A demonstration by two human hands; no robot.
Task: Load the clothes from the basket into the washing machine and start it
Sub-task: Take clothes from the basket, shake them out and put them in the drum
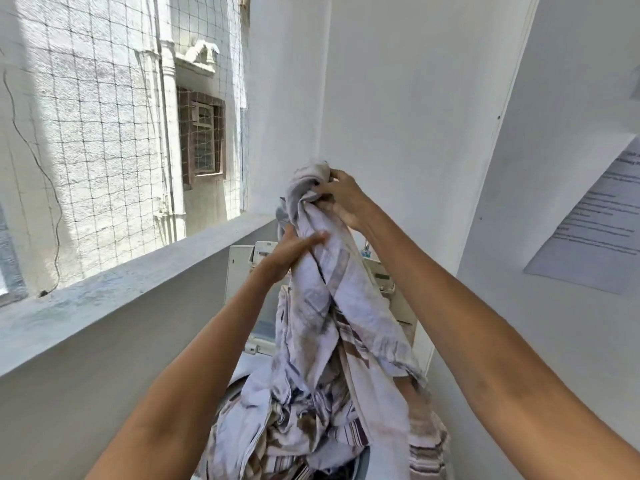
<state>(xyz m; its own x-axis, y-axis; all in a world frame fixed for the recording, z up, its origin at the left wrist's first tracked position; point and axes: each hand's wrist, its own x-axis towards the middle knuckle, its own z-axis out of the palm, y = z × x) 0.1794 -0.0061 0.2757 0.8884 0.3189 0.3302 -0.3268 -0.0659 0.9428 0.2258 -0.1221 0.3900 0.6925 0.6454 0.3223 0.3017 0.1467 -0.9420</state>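
White walls [398, 98], netted window [121, 116]

Both arms are extending forward and upward. The right hand [341, 197] is gripping with curled fingers; the left hand [291, 251] is positioned just below it, fingers straight.
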